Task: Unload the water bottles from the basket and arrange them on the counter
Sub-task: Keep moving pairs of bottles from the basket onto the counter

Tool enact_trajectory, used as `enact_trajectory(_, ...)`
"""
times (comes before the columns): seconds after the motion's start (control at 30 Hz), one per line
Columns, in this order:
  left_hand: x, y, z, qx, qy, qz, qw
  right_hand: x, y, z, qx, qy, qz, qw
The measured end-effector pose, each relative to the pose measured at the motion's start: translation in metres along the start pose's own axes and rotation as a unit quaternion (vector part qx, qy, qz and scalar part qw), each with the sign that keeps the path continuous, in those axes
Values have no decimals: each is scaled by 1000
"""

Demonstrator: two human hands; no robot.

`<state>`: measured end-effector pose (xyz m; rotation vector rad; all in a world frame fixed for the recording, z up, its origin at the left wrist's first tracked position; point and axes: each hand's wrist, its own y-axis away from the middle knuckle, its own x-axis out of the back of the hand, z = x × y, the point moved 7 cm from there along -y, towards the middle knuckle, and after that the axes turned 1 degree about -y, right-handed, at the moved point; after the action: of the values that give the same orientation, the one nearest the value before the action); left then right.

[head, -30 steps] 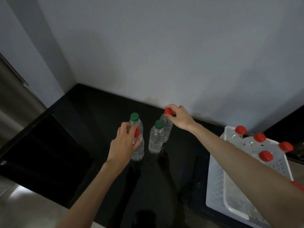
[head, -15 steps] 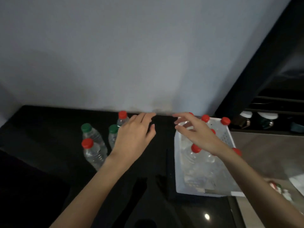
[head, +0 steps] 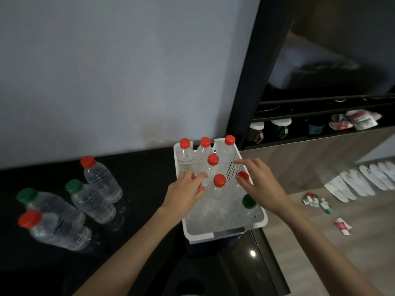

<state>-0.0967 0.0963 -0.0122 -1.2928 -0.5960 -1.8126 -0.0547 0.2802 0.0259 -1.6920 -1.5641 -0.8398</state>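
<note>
Fingers [head: 198, 177] spread, gripping nothing — my left hand [head: 183, 193] and right hand [head: 260, 184] poised over bottles [head: 187, 155] upright in the basket [head: 224, 233], caps [head: 219, 180] handy for pinching; four others stand on the table [head: 149, 178].

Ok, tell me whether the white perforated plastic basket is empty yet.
Not empty. The white perforated plastic basket holds several upright clear water bottles with red caps and one green-capped bottle.

White perforated basket [head: 222, 234]; clear bottles [head: 100, 180] capped red or green; black counter [head: 145, 174].
</note>
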Motion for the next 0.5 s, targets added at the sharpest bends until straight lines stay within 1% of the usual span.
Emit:
enact_trajectory(0.1, -1, -1, -2, 17, -7, 23, 1000, -15, -5, 8, -31, 60, -30, 997)
enact_trajectory(0.2, -2, 3, -2, 25, 6, 11, 1000, -32, -7, 13, -68, 67, -79, 992)
enact_trajectory(0.3, -3, 8, 0, 21, -10, 8, 1000, -36, -9, 17, -102, 117, -74, 985)
enact_trajectory(0.37, -4, 11, 1, 21, -8, 14, 1000, -36, -10, 18, -107, 157, -71, 979)
enact_trajectory(0.4, -4, 12, 0, 24, 2, 15, 1000, -35, -11, 19, -103, 158, -61, 980)
enact_trajectory(0.5, -3, 15, -4, 37, 60, 29, 997, -30, -11, 19, -96, 106, -31, 989)
